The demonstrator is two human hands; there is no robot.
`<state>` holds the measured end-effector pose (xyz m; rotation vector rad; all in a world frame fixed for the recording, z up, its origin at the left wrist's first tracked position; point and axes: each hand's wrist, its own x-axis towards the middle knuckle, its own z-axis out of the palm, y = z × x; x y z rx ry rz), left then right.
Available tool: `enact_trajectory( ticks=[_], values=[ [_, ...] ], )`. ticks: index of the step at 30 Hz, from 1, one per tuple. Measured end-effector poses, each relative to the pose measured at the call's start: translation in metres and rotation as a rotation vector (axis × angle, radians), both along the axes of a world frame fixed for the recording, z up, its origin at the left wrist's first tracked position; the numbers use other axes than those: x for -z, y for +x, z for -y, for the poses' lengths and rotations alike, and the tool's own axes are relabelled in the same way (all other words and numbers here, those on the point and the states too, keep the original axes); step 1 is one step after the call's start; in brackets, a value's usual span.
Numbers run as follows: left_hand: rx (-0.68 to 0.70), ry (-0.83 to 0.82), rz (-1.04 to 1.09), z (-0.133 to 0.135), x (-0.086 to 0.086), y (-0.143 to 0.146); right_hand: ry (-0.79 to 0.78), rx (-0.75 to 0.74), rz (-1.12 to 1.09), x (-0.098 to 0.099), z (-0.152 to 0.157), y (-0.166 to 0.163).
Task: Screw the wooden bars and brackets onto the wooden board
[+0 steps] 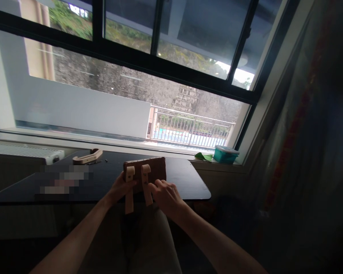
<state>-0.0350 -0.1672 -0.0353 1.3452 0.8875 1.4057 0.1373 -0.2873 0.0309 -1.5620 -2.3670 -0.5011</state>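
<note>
A stiff brown panel (157,167), perhaps leather, is held up at the table's near edge. Two tan straps (129,198) with rolled tops and small dark holes or studs hang down its front. My left hand (121,189) is closed on the panel's left side, thumb lying across the left strap and the other fingers hidden behind. At the right strap (146,186), my right hand (165,195) is closed with curled fingers against its edge. Whether a small tool sits in those fingers, I cannot make out.
The dark table (103,186) has a tan curved, handle-like piece (88,157) and small dark bits at the back left. A teal lidded box (225,154) and a green cloth or leaf-like piece (203,156) rest on the windowsill. A radiator (25,152) stands left.
</note>
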Motion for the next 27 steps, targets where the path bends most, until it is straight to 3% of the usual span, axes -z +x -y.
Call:
enact_trajectory(
  ticks=[4,11,15,24,27],
  values=[
    [0.003,-0.006,-0.003,0.0,0.001,0.0,-0.022,0.017,-0.048,0.006,-0.003,-0.001],
    [0.013,-0.011,0.006,-0.003,0.004,0.001,-0.028,0.221,-0.287,0.026,-0.002,-0.008],
    [0.021,-0.001,0.0,-0.002,0.003,0.001,-0.051,0.221,-0.333,0.023,0.0,-0.008],
    [-0.027,0.01,-0.024,-0.008,0.009,0.001,-0.002,-0.026,0.131,-0.003,0.001,0.005],
    [-0.027,0.007,-0.024,-0.009,0.011,0.001,-0.033,-0.06,0.143,-0.004,-0.003,0.003]
  ],
)
